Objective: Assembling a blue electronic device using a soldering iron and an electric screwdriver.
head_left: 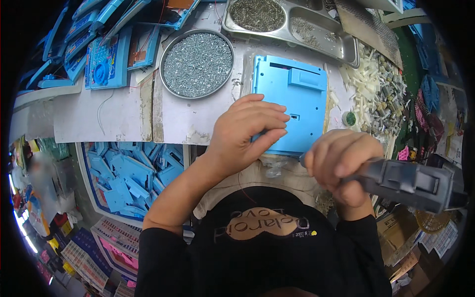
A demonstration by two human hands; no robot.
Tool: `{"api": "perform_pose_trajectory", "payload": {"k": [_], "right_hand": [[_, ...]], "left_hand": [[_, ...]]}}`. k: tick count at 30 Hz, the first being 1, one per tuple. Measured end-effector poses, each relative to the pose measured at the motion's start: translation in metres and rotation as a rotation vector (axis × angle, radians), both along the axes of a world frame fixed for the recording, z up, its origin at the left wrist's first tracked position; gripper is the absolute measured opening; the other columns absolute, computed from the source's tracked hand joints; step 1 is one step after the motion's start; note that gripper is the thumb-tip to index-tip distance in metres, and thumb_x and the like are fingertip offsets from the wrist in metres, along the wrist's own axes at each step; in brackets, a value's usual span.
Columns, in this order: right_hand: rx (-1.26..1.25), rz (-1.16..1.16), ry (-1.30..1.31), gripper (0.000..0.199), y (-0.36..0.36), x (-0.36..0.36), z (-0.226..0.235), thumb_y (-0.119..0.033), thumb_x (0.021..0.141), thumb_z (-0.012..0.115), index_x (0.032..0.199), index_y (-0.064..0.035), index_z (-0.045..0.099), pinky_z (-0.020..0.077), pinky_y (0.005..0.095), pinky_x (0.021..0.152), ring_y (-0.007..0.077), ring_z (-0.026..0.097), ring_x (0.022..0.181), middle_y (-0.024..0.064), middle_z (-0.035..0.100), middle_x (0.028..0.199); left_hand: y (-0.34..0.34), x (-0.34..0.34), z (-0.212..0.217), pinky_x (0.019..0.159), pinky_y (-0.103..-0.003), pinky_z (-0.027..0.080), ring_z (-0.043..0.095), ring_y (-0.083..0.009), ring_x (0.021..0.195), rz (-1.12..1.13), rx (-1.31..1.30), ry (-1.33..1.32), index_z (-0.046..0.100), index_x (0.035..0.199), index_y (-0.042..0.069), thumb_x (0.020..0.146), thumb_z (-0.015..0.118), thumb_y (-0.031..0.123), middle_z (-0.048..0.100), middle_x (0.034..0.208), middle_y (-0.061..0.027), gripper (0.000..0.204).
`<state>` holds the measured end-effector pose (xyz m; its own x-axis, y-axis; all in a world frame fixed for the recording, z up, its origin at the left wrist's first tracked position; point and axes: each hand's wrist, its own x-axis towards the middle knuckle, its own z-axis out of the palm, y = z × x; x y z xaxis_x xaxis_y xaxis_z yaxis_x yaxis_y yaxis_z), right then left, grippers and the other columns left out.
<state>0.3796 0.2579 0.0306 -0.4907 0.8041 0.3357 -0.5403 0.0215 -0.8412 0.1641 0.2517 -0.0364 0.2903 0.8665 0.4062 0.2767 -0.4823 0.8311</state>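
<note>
A light blue plastic casing (272, 81) lies flat on the worktable, with a raised block near its far right corner and several small holes. My left hand (242, 126) rests over its left side, fingers stretched together and thumb apart, and I see nothing held. Near the casing's front right corner, my right hand (341, 161) is wrapped round a dark grey power screwdriver (408, 180). The tool's body extends to the right, and its working end is mostly hidden by my fingers. Slight blur covers this hand and tool.
A round dish (162, 74) of small silver screws (198, 64) stands left of the casing. Behind is a metal compartment tray (346, 53) with small parts. White plastic pieces (365, 74) pile up on the right. Blue casings (111, 62) stack far left; a bin (91, 185) below holds more.
</note>
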Motion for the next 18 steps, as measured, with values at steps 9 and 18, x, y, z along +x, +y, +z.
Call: {"api": "perform_pose_trajectory", "payload": {"k": [9, 18], "right_hand": [[0.1, 0.009, 0.007, 0.026, 0.0, -0.012, 0.022, -0.024, 0.093, 0.078, 0.1, -0.0079, 0.058, 0.0469, 0.0286, 0.049, 0.013, 0.055, 0.049, -0.0008, 0.058, 0.06], [0.199, 0.09, -0.002, 0.024, 0.016, -0.021, 0.037, -0.025, 0.097, 0.074, 0.1, -0.0099, 0.057, 0.0501, 0.0253, 0.05, 0.0097, 0.058, 0.05, -0.0035, 0.06, 0.062]], "left_hand": [[-0.04, -0.013, 0.027, 0.111, -0.054, 0.034, 0.072, -0.0187, 0.105, -0.035, 0.089, 0.22, 0.073, 0.096, 0.013, 0.081, 0.084, 0.015, 0.077, 0.103, -0.0006, 0.018], [-0.043, -0.01, 0.036, 0.114, -0.057, 0.028, 0.073, -0.018, 0.101, 0.003, 0.147, 0.293, 0.072, 0.097, 0.013, 0.081, 0.083, 0.012, 0.076, 0.102, -0.0011, 0.019]]}}
